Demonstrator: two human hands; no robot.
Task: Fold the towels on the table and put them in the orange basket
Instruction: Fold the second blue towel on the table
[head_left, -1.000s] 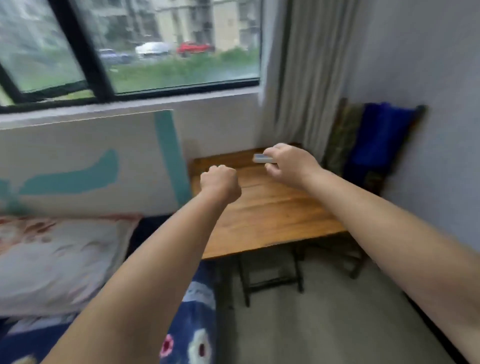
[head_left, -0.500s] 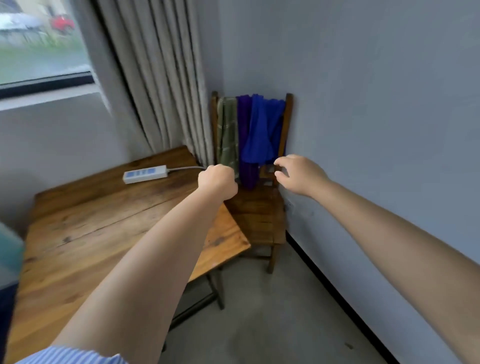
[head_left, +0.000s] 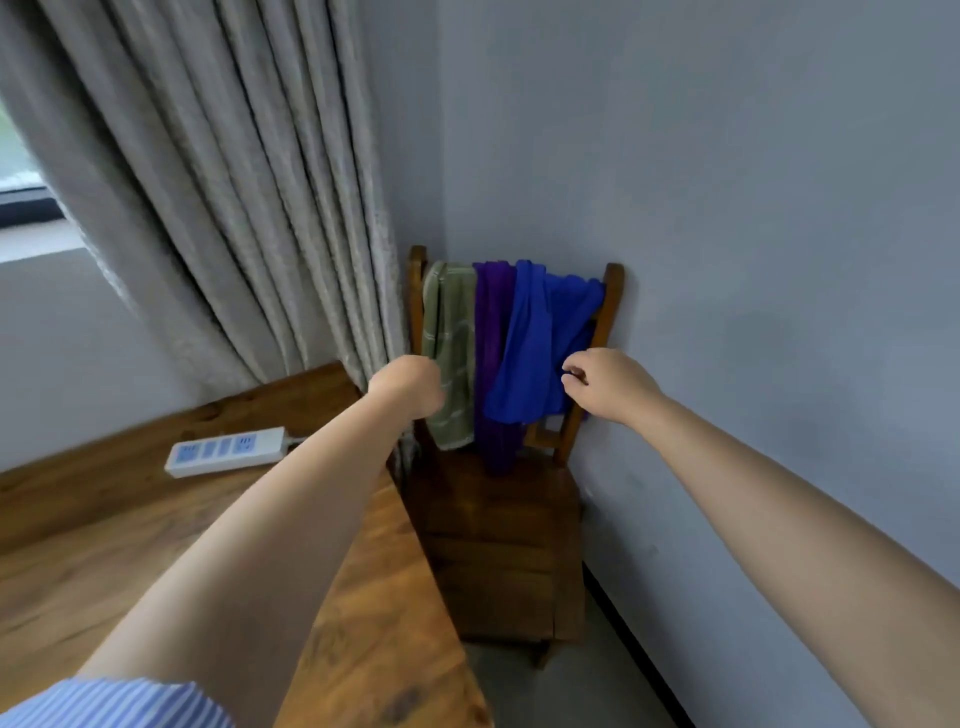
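While both arms reach toward the chair (head_left: 498, 540) | left hand (head_left: 408, 385): fisted, empty, by green towel (head_left: 451, 358) | right hand (head_left: 608, 384): grip curled at blue towel (head_left: 535, 353) edge, pinch unclear | purple towel (head_left: 491, 364) between | surface (head_left: 104, 545): power strip (head_left: 228, 451)

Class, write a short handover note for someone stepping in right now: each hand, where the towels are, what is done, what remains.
Left hand: fist, holding nothing visible, in front of the green towel.
Right hand: fingers curled at the blue towel edge; grip unclear.
The purple towel hangs between them; all three drape over the chair back.
The table carries only a power strip.
Done: nothing folded. Orange basket not in view.
Left: everything.
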